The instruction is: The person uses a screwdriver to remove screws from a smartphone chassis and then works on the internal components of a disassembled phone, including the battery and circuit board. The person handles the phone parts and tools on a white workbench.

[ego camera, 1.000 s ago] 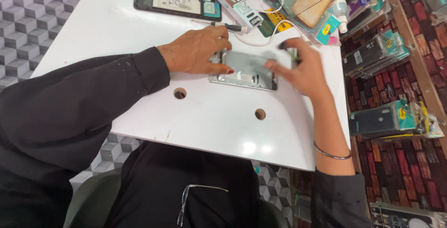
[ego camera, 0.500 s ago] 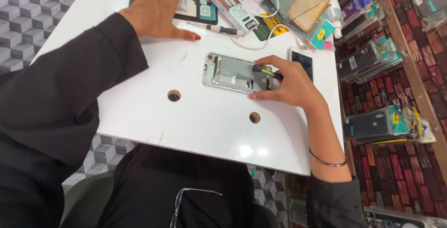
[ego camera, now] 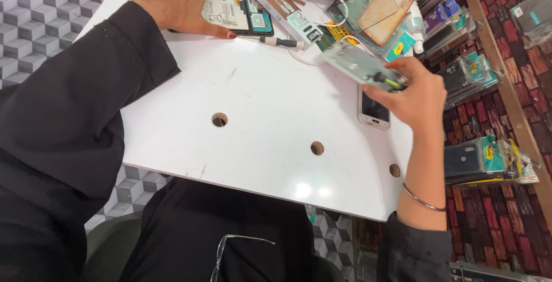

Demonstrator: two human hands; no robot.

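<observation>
Right hand [ego camera: 417, 95] lifts phone frame [ego camera: 359, 63]; left hand [ego camera: 181, 0] lies flat.

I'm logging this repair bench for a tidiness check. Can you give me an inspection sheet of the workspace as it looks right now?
Surface: white table with round holes.
Job's things: metal phone frame, lifted off the table; opened phone lying flat.
Clutter: screwdriver, small phone, packaged items at the far edge.
Hands: right hand grips the phone frame; left hand rests flat on the opened phone.
Cables: white cable looping among the far clutter.
Surroundings: patterned floor, packaged phone cases at right.
</observation>
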